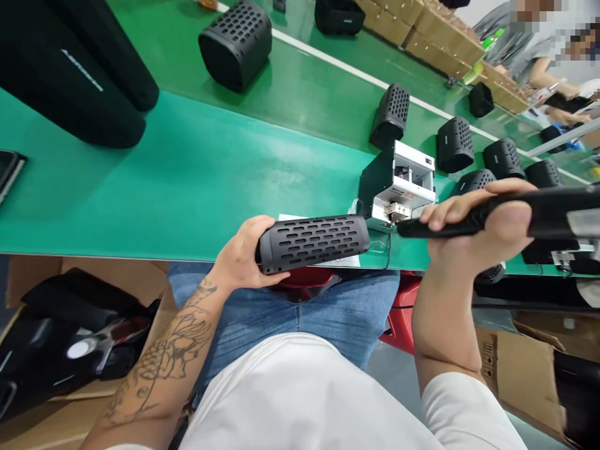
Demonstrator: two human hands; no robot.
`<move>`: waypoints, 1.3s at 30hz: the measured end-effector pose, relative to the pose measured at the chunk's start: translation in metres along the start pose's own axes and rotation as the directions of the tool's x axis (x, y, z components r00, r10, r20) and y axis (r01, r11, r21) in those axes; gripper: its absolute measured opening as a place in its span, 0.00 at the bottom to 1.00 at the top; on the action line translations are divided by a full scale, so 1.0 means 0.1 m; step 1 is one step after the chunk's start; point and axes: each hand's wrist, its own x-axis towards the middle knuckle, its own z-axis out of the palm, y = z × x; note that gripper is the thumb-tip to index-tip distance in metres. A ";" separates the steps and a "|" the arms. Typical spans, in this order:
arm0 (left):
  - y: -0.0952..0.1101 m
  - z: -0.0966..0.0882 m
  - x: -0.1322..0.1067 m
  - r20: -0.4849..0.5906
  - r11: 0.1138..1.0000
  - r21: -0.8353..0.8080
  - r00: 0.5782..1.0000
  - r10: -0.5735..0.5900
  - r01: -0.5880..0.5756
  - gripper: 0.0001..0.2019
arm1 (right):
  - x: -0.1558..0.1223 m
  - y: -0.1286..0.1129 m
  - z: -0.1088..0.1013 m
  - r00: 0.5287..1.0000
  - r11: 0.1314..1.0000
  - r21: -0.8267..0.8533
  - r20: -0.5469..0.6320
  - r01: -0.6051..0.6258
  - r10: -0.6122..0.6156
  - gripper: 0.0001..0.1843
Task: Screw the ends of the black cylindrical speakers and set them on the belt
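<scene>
Lap edge: jeans sit just below the bench, whose front edge crosses the frame from the left side to the right.
Floor-side boxes: an open carton fills the lower left and a cardboard box the lower right; a red stool shows between lap and right forearm.
Left hand: fingers grasping the left end of the perforated housing.
Perforated housing: centre of the frame, lengthwise, its lower side overlapping the front edge; a white sheet shows behind it.
Right hand: fingers clenched round a black tool, which runs out at the right side of the frame.
Gap at centre: narrow, between the housing's right end and the tool's left tip, which are apart.
Metal-fronted box: right of centre, just above that gap, limiting room there.
Open room: a wide bare green stretch left of the housing, up to the large black cases at upper left.
Far strip: black perforated units crowd the right; another unit stands alone at upper centre.
Farthest: brown cartons and a co-worker, upper right.
</scene>
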 end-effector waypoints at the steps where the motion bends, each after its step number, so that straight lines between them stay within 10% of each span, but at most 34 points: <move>1: -0.01 0.00 0.00 -0.005 1.000 -0.005 1.000 0.002 -0.002 0.58 | 0.11 0.11 -0.13 0.993 0.995 -0.087 -0.099 0.053 -0.061 0.14; 8: -0.02 -0.01 -0.01 -0.001 0.998 0.006 0.998 0.058 -0.058 0.60 | -0.01 0.72 -0.43 0.988 0.964 -0.234 -0.118 -0.128 0.102 0.23; 18: -0.04 -0.03 0.01 0.001 1.000 -0.019 1.000 -0.006 0.006 0.61 | 0.15 0.50 -0.69 0.991 0.994 -0.077 -0.095 0.083 -0.090 0.14; 23: -0.17 -0.06 -0.03 -0.010 0.996 -0.039 0.997 0.079 -0.080 0.64 | 0.08 0.42 -0.53 0.983 0.973 -0.225 -0.163 0.048 -0.086 0.28; 28: -0.20 -0.08 0.03 -0.321 0.932 -0.358 0.930 -0.178 0.054 0.53 | 0.02 0.29 -0.54 0.931 0.997 -0.071 -0.365 -0.026 -0.002 0.25; 33: -0.24 -0.43 0.19 -0.573 0.899 -0.241 0.693 -0.436 0.366 0.21 | 0.17 0.57 -1.16 0.962 0.940 0.215 -0.012 -0.263 0.272 0.31; 39: -0.23 -0.85 0.42 -0.508 0.810 0.017 0.703 -0.498 0.586 0.13 | 0.33 1.22 -1.66 0.821 0.441 0.694 0.504 -0.569 0.267 0.24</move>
